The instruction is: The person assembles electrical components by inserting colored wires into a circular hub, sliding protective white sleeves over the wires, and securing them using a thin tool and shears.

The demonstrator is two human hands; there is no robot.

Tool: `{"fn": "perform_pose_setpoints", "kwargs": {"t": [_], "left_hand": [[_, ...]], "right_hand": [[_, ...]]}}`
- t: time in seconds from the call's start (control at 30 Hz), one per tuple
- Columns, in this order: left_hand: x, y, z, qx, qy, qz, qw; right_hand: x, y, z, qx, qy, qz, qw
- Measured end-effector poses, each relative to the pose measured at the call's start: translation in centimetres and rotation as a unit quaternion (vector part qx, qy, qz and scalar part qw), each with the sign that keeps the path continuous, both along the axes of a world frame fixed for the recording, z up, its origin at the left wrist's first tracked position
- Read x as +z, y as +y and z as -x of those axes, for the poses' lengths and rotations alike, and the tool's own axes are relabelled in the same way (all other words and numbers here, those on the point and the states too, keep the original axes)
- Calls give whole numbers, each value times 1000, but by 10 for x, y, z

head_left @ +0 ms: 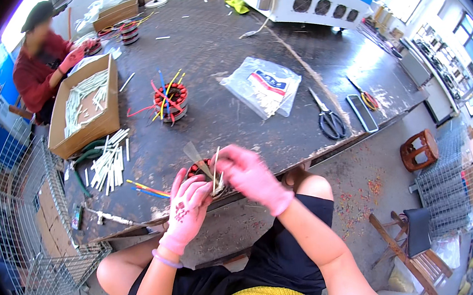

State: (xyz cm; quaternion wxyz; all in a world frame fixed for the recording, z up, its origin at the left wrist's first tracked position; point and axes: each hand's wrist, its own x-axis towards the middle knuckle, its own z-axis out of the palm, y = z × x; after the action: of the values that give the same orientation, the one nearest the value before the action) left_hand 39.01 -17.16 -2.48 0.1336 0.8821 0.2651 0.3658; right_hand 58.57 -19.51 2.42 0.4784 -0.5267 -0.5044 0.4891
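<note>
My left hand, in a pink glove, is closed on a motor stator with red windings at the table's near edge. Red, yellow and blue wires run out of it to the left. A translucent flat strip sticks up from the stator. My right hand, also gloved in pink and slightly blurred, has its fingers pinched at a thin pale strip standing at the stator's right side. Both hands partly cover the stator.
Another wound stator stands ahead. White sticks lie left, near a cardboard box. Scissors, a plastic bag, a phone and pliers lie right. A co-worker sits far left. A wire cart stands left.
</note>
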Motion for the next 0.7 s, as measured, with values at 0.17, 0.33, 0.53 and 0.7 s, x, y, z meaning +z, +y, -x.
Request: {"fn": "perform_pose_setpoints", "kwargs": {"t": [0.17,0.33,0.53,0.7], "left_hand": [[-3,0,-3,8,-4,-9,1000],[1,0,-4,7,11,-5,1000],[-1,-1,0,8,13,-1,1000],[0,-1,-2,5,14,2,1000]], "right_hand": [[-32,14,-140,-191,-511,-87,833],[-52,35,-170,-158,-663,-95,726],[-52,46,-169,-119,-693,-83,706],[-39,53,-168,-73,-698,-39,711]]}}
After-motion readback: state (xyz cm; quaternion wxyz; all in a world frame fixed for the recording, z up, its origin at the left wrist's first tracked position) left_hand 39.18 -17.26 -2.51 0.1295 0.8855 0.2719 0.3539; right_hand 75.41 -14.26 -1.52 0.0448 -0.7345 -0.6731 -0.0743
